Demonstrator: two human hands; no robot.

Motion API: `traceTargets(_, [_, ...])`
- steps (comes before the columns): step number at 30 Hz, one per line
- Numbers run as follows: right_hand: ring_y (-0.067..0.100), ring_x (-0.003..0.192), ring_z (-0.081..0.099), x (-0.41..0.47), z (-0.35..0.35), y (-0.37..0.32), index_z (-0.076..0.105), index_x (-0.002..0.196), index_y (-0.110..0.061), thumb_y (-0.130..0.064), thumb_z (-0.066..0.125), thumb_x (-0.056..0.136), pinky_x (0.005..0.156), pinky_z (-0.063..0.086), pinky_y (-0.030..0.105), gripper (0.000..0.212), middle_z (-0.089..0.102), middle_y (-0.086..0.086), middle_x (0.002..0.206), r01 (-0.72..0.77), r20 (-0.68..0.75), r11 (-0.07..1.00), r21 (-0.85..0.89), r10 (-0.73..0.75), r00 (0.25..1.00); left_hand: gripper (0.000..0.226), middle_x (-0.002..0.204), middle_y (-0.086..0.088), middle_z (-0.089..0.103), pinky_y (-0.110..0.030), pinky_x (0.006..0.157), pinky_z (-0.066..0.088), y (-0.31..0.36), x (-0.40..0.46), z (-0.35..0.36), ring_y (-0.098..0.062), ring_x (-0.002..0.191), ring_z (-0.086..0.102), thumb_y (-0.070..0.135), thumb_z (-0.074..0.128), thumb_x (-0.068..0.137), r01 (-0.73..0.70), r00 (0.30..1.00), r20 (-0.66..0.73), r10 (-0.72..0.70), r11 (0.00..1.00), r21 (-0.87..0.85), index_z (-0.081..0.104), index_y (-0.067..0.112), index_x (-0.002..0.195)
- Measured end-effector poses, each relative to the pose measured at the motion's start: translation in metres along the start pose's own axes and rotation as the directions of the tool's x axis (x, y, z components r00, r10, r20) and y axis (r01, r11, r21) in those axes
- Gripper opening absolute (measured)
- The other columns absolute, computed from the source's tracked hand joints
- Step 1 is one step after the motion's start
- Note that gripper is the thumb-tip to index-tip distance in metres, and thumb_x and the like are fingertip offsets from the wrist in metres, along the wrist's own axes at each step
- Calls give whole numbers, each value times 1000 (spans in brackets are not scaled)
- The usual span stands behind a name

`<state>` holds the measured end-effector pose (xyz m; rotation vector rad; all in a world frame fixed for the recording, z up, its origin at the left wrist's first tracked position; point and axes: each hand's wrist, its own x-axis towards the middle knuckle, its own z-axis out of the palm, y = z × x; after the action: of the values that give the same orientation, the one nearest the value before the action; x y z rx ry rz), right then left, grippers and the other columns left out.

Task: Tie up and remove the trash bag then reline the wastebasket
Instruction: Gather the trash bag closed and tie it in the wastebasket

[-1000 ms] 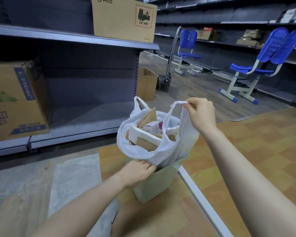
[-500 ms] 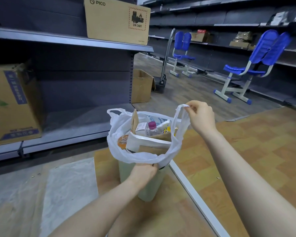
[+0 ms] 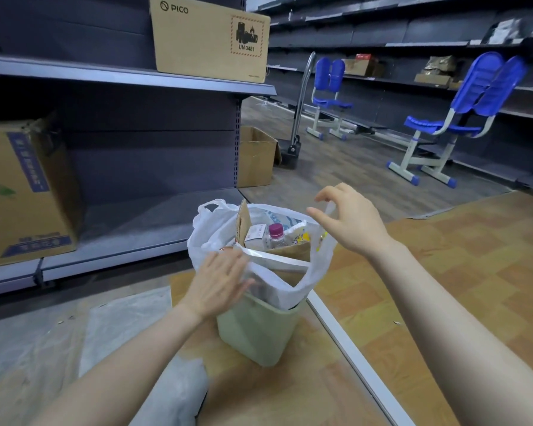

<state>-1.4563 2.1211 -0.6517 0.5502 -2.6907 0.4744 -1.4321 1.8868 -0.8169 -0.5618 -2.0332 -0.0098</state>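
A pale green wastebasket (image 3: 253, 330) stands on the floor in front of me. In it sits a white trash bag (image 3: 317, 265) full of cardboard, small boxes and a plastic bottle with a pink cap (image 3: 275, 231). My left hand (image 3: 219, 284) lies flat, fingers apart, against the bag's near left side at the rim. Over the bag's right edge hovers my right hand (image 3: 351, 222) with fingers spread; the right handle loop (image 3: 330, 209) stands up against its fingers. The left handle loop (image 3: 211, 207) hangs free at the far left.
Grey shelving (image 3: 120, 78) runs along the left, with cardboard boxes (image 3: 210, 38) on it and an open box (image 3: 256, 155) on the floor. Blue chairs (image 3: 462, 112) and a hand truck (image 3: 299, 118) stand behind. A clear plastic sheet (image 3: 120, 321) lies left of the wastebasket; a white floor strip (image 3: 351, 355) runs to its right.
My right hand has loosened its grip on the right handle and spread its fingers. My left hand left the bag's underside and now lies flat on its side. The bag has sunk lower.
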Motion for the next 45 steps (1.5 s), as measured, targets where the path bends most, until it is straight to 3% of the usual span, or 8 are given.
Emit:
traceTargets(5, [30,111,54,2,-3,4,38,136,-18,-37,56,91,86,44,38,51,46,8,130,-112,17,993,25,112,994,57,111,-14,54,-42,84,38,-40,31,-16,-33,96,52,51,30,95,561,817,100,-567,823,87,54,2,111])
traceTargets(10, [39,112,52,7,-6,0,33,130,-7,-36,52,93,80,41,38,51,47,19,127,-296,109,950,-100,307,946,53,107,-14,57,-38,84,40,-68,51,-1,-32,99,56,53,55,88,940,97,574,-813,265,215,49,3,101])
traceTargets(13, [38,119,50,6,-8,2,35,127,0,-33,49,96,84,42,37,47,51,20,130,-405,152,897,-178,432,889,39,100,-21,65,-33,67,42,-79,46,11,-30,82,56,25,72,80,987,-32,587,-809,67,146,40,8,65])
traceTargets(21, [37,121,50,5,-19,3,49,125,-2,-28,32,103,92,41,37,38,53,19,131,-460,170,874,-159,483,859,39,78,-30,58,-40,68,50,-80,48,4,-27,112,58,5,65,79,982,-39,542,-839,69,177,37,9,53])
traceTargets(22, [37,120,50,5,-21,2,50,124,-3,-28,31,103,92,41,36,38,53,19,131,-451,154,878,-161,474,867,34,68,-26,53,-36,62,45,-82,52,1,-19,75,33,2,61,80,992,-6,522,-853,61,112,41,8,53])
traceTargets(33, [39,110,56,14,-14,-1,57,111,-1,-28,35,102,83,43,35,35,61,21,117,-425,-71,902,-79,420,905,30,55,-2,29,-27,52,19,-75,92,-59,-16,55,23,11,58,75,832,515,456,-726,294,-471,37,9,55])
traceTargets(40, [38,100,59,22,-4,1,58,102,-6,-35,45,98,67,36,32,32,65,17,106,-358,-157,933,31,358,920,52,78,-6,57,-29,62,38,-103,122,-20,-19,68,54,60,68,72,985,133,605,-785,35,-170,60,10,78])
traceTargets(45, [37,96,60,21,3,6,59,99,-10,-38,46,96,65,35,31,31,68,15,99,-297,-186,950,101,311,932,52,113,-12,57,-34,86,48,-113,134,7,-30,101,59,27,74,78,987,7,632,-775,-97,-129,52,0,116])
